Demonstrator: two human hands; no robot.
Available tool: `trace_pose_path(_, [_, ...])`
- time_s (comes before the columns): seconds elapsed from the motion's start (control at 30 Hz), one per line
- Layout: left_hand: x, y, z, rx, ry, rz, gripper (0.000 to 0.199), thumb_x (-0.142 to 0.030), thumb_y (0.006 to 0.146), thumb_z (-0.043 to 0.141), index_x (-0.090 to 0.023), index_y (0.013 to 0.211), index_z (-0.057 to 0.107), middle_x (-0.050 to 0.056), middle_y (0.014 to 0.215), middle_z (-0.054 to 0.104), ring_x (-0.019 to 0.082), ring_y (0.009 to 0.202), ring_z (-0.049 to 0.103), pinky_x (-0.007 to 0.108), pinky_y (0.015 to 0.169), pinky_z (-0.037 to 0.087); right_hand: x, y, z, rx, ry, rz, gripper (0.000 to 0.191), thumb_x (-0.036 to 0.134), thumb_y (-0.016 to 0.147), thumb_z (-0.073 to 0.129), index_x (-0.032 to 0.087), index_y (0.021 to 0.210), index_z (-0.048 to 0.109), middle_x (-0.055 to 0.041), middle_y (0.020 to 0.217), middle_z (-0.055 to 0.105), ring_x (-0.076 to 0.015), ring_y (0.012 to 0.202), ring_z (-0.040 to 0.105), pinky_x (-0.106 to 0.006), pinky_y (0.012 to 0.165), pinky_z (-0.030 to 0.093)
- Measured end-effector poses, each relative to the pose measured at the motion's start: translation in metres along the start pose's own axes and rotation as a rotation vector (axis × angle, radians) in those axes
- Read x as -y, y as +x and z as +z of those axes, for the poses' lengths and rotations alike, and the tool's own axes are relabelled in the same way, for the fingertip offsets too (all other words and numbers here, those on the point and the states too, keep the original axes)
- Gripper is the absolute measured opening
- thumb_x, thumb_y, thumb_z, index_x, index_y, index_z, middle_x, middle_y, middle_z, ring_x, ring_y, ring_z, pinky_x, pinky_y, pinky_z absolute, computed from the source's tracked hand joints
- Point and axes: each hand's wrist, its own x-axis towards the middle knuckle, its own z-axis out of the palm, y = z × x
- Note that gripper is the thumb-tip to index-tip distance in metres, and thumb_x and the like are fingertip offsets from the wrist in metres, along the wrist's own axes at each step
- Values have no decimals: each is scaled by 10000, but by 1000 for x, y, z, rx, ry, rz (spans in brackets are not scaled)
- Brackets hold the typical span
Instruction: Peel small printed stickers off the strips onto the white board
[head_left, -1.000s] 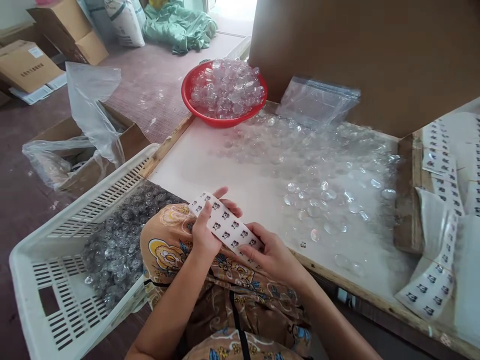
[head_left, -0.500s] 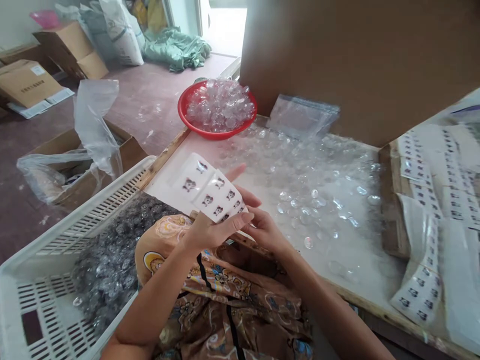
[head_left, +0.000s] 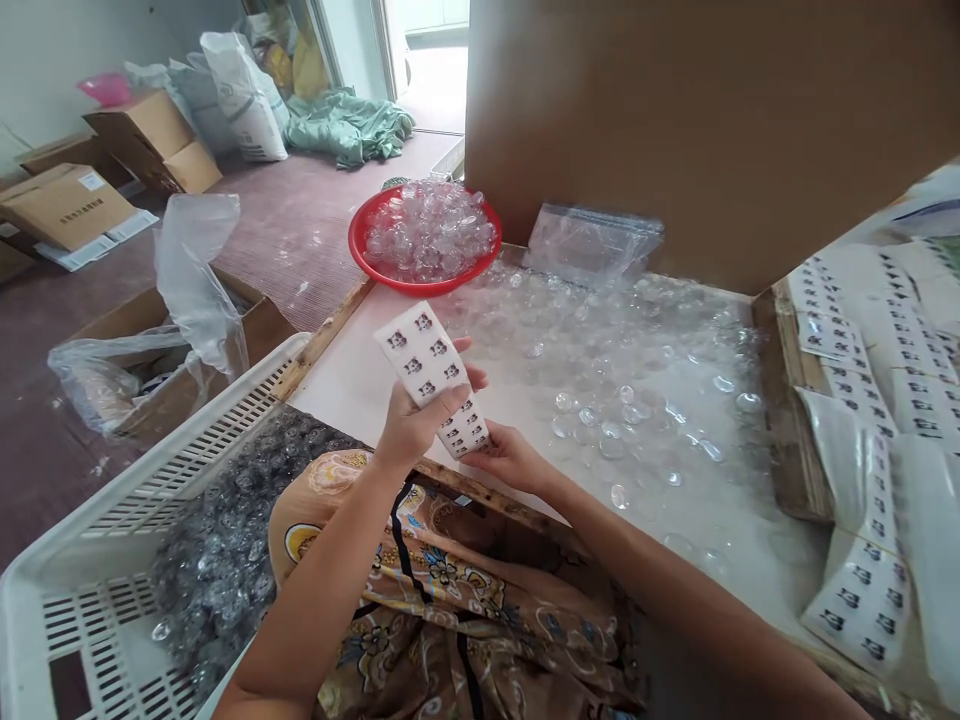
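A white sticker strip [head_left: 425, 345] printed with small dark animal-face pictures is held above the near left of the white tabletop [head_left: 341, 345]. My left hand [head_left: 420, 420] grips it around the middle, thumb across the front and fingers behind. At the strip's lower end, my right hand [head_left: 510, 458] pinches the edge; its fingertips are partly hidden behind the strip. Many clear domed pieces [head_left: 611, 430] lie scattered over the tabletop to the right of my hands.
A red basin [head_left: 360, 255] heaped with clear pieces stands at the table's far left. More sticker strips [head_left: 862, 560] lie at the right by a wooden edge [head_left: 795, 430]. A white crate [head_left: 97, 530] with dark glittery pieces sits left. A cardboard panel [head_left: 675, 130] rises behind.
The strip has straightened and turned more upright, with its lower end showing. My left hand has shifted up along it, and my right hand has moved down to its bottom edge.
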Motion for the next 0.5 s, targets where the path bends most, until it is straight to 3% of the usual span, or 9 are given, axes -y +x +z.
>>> trace_pose_path(0.23, [8, 1, -2, 15, 4, -42, 428, -292, 802, 738, -203, 1213, 659, 78, 964, 753, 262, 923, 701, 375, 798, 530, -9, 4, -4, -5, -195, -132, 348, 422, 787, 706, 161, 1010, 649, -74, 975, 710, -215, 840, 633, -332, 741, 516])
trace_pose_path(0.5, [5, 1, -2, 45, 76, -28, 411, -300, 824, 717, -216, 1221, 656, 72, 967, 753, 240, 873, 696, 345, 743, 515, -2, 4, -5, -56, -212, -171, 238, 376, 832, 646, 157, 921, 674, -56, 861, 718, -206, 743, 640, -319, 691, 504])
